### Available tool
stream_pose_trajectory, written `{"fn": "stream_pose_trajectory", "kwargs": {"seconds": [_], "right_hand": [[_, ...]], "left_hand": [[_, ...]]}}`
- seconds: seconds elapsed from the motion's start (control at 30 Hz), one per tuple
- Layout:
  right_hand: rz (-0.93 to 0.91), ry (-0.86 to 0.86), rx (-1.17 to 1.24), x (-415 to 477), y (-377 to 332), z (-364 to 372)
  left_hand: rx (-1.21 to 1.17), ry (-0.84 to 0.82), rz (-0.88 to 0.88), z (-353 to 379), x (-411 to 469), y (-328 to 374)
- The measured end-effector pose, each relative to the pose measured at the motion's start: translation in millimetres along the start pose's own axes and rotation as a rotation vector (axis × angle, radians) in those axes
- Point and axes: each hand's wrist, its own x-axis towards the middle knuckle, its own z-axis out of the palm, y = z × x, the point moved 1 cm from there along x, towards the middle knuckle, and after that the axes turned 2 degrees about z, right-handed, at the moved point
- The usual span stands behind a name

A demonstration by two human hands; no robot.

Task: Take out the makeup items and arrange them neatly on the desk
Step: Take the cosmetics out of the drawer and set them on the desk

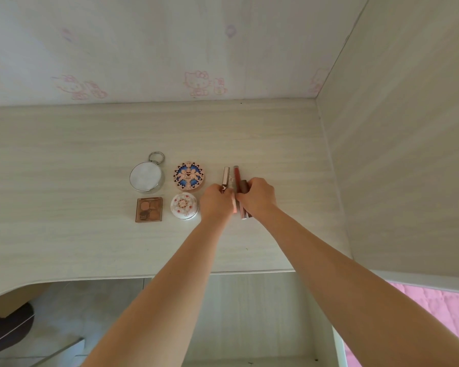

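Note:
Several slim lip tubes [236, 176] lie side by side on the pale wooden desk [90, 247]. Both hands meet over them. My left hand [215, 202] pinches the rose-gold tube [225, 174] at the left of the row. My right hand [257, 197] curls round the brown tube [244, 185] at the right. To their left lie a round mirror compact with a key ring [145, 177], a blue and pink patterned compact [188, 176], a brown square eyeshadow palette [149, 209] and a white floral round case [184, 206]. Fingers hide the tubes' middles.
A wall [143, 49] with faint pink cartoon drawings stands behind the desk. A side panel [395, 154] closes the desk on the right. Below the desk's front edge there is an open drawer or shelf [249, 313], and a dark chair seat [6, 329] at the lower left.

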Motion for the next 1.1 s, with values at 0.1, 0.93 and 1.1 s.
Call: {"fn": "stream_pose_trajectory", "kwargs": {"seconds": [0.1,0.93,1.1], "right_hand": [[-0.013,-0.016,0.015,-1,1,-2],[-0.019,0.131,-0.185,-2,2,-14],[-0.053,0.115,-0.218,-5,6,-20]], "left_hand": [[0.019,0.023,0.025,-2,-1,-1],[0.089,0.158,0.131,-2,-12,-4],[0.091,0.139,0.13,-1,-11,-7]]}}
